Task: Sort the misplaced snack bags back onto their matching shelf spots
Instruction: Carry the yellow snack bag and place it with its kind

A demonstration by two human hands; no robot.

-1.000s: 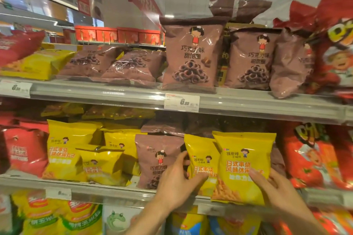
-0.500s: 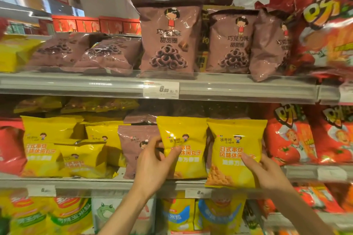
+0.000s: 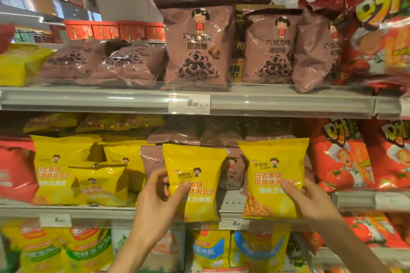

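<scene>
My left hand [image 3: 158, 197] grips a yellow snack bag [image 3: 195, 175] by its lower left side, held upright in front of the middle shelf [image 3: 111, 210]. My right hand [image 3: 310, 199] grips a second yellow snack bag [image 3: 273, 168] by its lower right side. Behind and between them stand brown chocolate-ring bags [image 3: 153, 162] on the middle shelf. More yellow bags [image 3: 60, 168] of the same kind sit to the left on that shelf. The top shelf [image 3: 288, 102] carries upright brown chocolate-ring bags [image 3: 197, 44].
Red tomato snack bags [image 3: 343, 157] fill the right of the middle and top shelves. A red bag [image 3: 15, 168] sits at the far left. Corn snack bags [image 3: 208, 250] stand on the bottom shelf. A price tag [image 3: 189, 104] hangs on the top shelf rail.
Both yellow bags have come away from the shelf and apart from each other, the left one shifting left in my left hand. A gap now shows brown bags between them.
</scene>
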